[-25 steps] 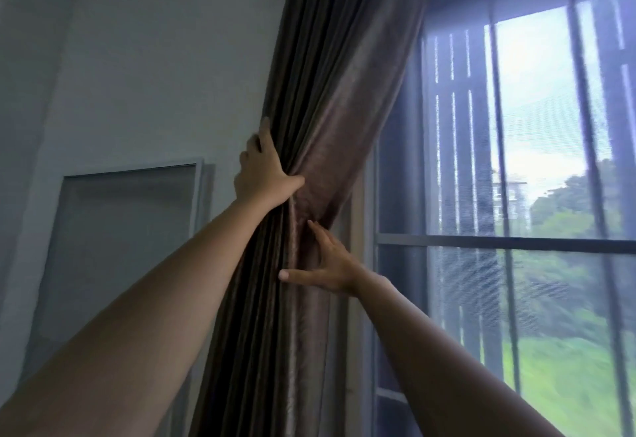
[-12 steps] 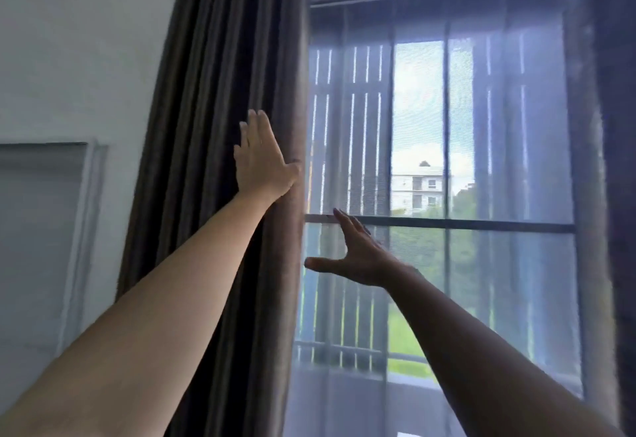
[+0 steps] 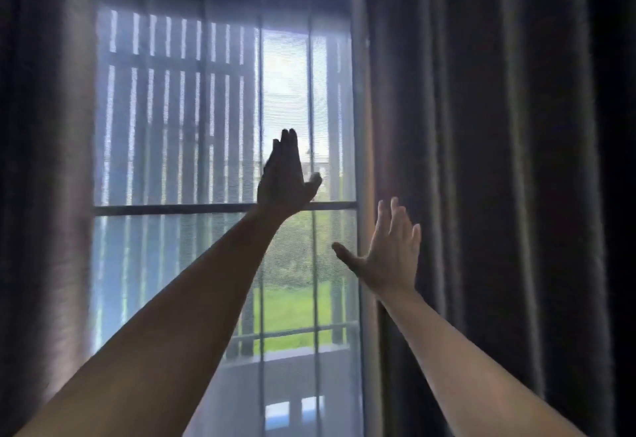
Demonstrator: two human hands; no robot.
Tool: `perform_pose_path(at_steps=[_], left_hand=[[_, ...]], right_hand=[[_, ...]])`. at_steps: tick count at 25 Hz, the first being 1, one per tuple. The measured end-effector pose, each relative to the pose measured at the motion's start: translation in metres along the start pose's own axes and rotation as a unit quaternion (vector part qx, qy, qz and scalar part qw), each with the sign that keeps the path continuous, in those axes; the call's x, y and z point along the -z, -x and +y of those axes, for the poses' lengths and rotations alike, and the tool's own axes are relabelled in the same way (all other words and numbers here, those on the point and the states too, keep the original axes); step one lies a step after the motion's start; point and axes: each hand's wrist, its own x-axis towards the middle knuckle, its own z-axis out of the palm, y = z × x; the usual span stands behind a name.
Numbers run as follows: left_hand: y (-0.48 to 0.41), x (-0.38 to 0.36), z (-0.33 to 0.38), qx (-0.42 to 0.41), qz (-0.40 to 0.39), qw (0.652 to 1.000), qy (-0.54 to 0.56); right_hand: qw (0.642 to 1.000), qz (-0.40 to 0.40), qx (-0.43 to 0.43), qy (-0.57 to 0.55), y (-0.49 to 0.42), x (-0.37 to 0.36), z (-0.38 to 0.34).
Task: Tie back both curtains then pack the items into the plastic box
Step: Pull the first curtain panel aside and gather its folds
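My right hand (image 3: 389, 254) is raised with the palm forward, fingers straight and slightly spread, thumb out to the side, holding nothing. It sits at the inner edge of the right curtain (image 3: 481, 195), though I cannot tell whether my fingertips touch the cloth or hover just in front of it. My left hand (image 3: 284, 178) is up higher and further out, dark against the light, fingers straight and pressed together, thumb apart, also holding nothing. It is in front of the window (image 3: 172, 126), well apart from either curtain. The right curtain hangs from the top in long loose folds, not gathered and with no tie around it that I can see. The left curtain (image 3: 44, 195) shows only as a straight dark band at the far edge of my view, and no tie shows on it either, so I cannot say from here whether it is secured. I judge the task to be in its first half: the right curtain has yet to be bunched and tied. The plastic box and the items for it are out of sight, so the packing looks untouched.
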Motion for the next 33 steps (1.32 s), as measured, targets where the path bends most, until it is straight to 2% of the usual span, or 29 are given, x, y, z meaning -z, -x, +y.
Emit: perform_pose_path(at_steps=[4, 9, 13, 17, 21, 23, 28, 33], left_hand=[[-0.024, -0.065, 0.051, -0.061, -0.022, 0.996, 0.063], [-0.058, -0.149, 0.099, -0.093, -0.031, 0.985, 0.141], [-0.08, -0.202, 0.126, -0.07, -0.025, 0.981, 0.178], [-0.099, -0.257, 0.15, -0.098, -0.103, 0.954, 0.265], [-0.117, -0.3, 0.187, -0.119, -0.113, 0.936, 0.311], [-0.125, -0.313, 0.199, -0.119, -0.111, 0.936, 0.313], [-0.162, -0.372, 0.271, -0.138, -0.116, 0.934, 0.307], [-0.184, -0.443, 0.362, -0.163, -0.191, 0.92, 0.302]], right_hand=[[0.996, 0.02, -0.056, 0.071, 0.0, -0.001, 0.068], [0.983, 0.017, -0.135, 0.127, 0.004, -0.022, 0.134], [0.98, 0.013, -0.169, 0.108, -0.004, -0.047, 0.164], [0.973, 0.029, -0.185, 0.137, -0.014, -0.062, 0.203], [0.961, 0.07, -0.202, 0.177, -0.037, -0.061, 0.259], [0.959, 0.06, -0.212, 0.177, -0.049, -0.055, 0.279], [0.949, 0.106, -0.217, 0.204, -0.088, -0.037, 0.374], [0.936, 0.13, -0.223, 0.24, -0.113, -0.01, 0.483]])
